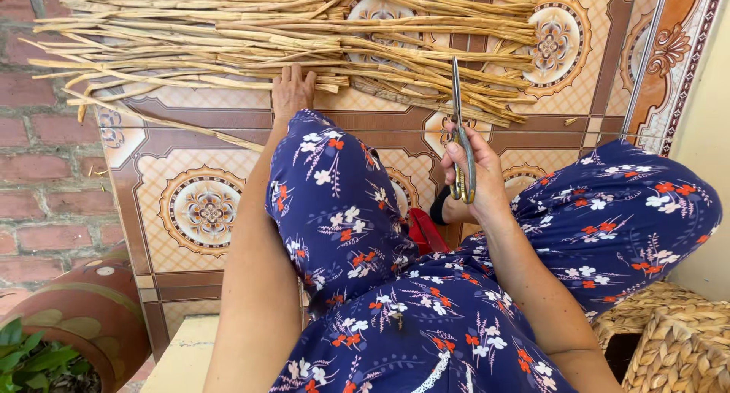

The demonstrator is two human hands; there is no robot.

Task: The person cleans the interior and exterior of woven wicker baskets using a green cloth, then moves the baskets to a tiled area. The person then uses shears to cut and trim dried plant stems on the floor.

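Pale, dry split cane strips (289, 36) lie in a loose fibrous heap across the patterned ceramic floor tiles (201, 210), long axes running left to right. Left hand (293, 93) rests flat, fingers spread on the heap's near edge, gripping nothing. Right hand (475, 172) is closed around the handles of slim metal scissors (460, 131), blades pointing up at the strips.

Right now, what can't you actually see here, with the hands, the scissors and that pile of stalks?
Head view only:
- Left hand: palm pressed down on the dried stalks; what the fingertips touch is hidden.
- Stalks: cut off by the top edge.
- Scissors: handles buried in the right hand; blades appear closed.
- Red object: mostly hidden between the knees.
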